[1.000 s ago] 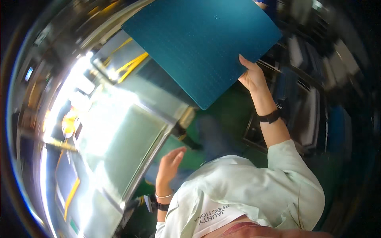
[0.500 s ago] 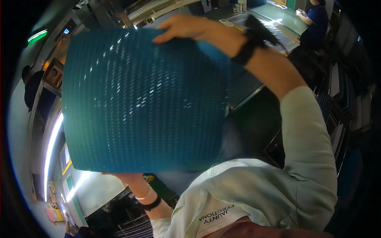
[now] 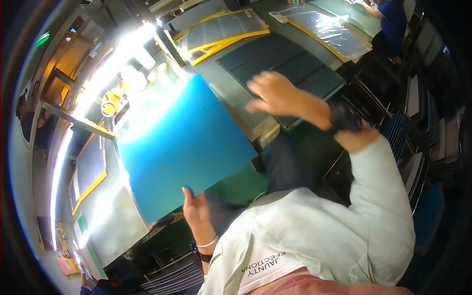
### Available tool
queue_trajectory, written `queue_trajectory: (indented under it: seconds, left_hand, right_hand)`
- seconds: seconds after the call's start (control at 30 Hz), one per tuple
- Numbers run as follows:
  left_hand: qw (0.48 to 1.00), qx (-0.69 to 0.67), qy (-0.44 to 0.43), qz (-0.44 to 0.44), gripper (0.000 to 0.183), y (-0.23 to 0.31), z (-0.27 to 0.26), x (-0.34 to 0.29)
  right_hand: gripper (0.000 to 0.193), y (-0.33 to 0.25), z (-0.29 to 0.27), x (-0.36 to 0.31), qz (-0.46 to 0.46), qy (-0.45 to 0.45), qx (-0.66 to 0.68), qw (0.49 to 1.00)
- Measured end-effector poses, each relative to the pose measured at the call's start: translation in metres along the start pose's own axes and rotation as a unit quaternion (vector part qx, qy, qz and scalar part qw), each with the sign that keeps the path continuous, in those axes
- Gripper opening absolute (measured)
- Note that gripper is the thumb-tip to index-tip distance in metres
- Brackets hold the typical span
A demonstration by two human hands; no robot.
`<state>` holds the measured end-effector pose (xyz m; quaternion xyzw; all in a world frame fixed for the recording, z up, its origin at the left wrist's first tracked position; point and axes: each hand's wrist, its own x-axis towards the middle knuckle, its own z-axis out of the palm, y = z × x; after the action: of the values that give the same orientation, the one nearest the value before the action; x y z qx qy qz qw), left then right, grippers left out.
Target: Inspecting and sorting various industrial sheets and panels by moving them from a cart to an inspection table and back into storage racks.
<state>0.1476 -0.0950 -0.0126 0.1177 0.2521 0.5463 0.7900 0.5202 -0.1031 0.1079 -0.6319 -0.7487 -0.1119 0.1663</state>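
"Out ahead and to the left, what takes up most room?"

"The pale, brightly lit tabletop (image 3: 110, 221). Across its near edge is the blue sheet (image 3: 187, 142), its far part above the surface and its near part jutting past the edge toward the person. Whether it rests there or is held just clear, I can't tell."

"Its long axis?"

"Seemingly on a slant, lower left to upper right, though the lens bends things, so that's a judgement."

"And the next largest?"

"The dark panel (image 3: 280, 64), lying flat to the right, apart from the sheet."

"Now the hands."

"The right hand (image 3: 275, 93) has fingers spread, somewhat blurred, with nothing in it; it appears over the panel's edge facing the sheet. From there the sheet lies left and a little closer to the body, across a gap."

"So the other is nearer?"

"Yes, touching: the left hand (image 3: 196, 209) pinches the sheet's near edge, thumb (image 3: 187, 195) on top, fingers partly hidden beneath."
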Motion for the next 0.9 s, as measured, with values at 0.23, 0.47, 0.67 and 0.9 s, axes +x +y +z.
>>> queue_trajectory:
  seconds: [0.23,0.47,0.67,0.9]
  left_hand:
    - [0.988,0.114,0.089,-0.062,0.026,-0.024,0.003,0.007]
    - [0.974,0.173,0.118,-0.081,0.024,-0.007,0.009,0.0]
    - [0.726,0.615,-0.106,-0.29,0.046,0.03,0.06,-0.028]
    - [0.296,0.795,-0.452,0.278,0.052,-0.103,0.177,0.093]
  right_hand:
    - [0.046,-0.004,0.058,-0.116,0.159,-0.029,-0.003,0.987]
    - [0.018,0.018,0.045,-0.118,0.12,0.039,0.084,0.988]
    - [0.016,0.038,-0.004,-0.094,0.268,0.203,0.189,0.923]
    - [0.016,0.059,-0.029,-0.071,0.197,0.206,0.183,0.941]
